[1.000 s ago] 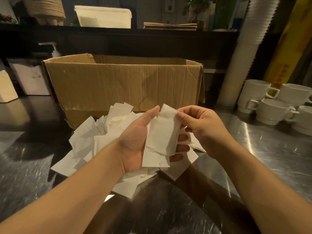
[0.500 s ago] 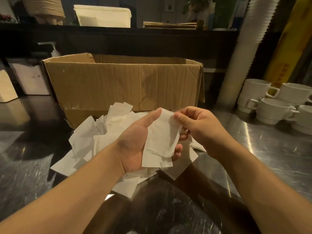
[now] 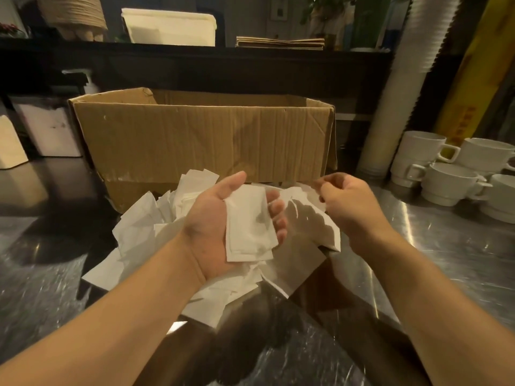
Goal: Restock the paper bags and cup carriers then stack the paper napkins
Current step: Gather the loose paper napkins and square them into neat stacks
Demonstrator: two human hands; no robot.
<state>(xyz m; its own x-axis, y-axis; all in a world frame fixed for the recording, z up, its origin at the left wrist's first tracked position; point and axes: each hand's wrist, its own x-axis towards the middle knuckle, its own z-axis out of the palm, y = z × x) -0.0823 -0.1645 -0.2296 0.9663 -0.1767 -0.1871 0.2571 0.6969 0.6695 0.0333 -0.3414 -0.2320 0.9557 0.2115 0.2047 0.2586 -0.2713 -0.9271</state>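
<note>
While left hand [image 3: 223,227] fingers cradle napkins [image 3: 248,227], right hand [image 3: 348,201] loosely curled, cardboard box [image 3: 200,137] behind.

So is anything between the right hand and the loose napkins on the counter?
Nothing visible. The right hand hovers, holding nothing, just above the loose white paper napkins; the left hand with its small stack sits beside, not between.

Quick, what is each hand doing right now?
Left hand: palm up, holding a small stack of napkins.
Right hand: fingers loosely curled, holding nothing.
</note>
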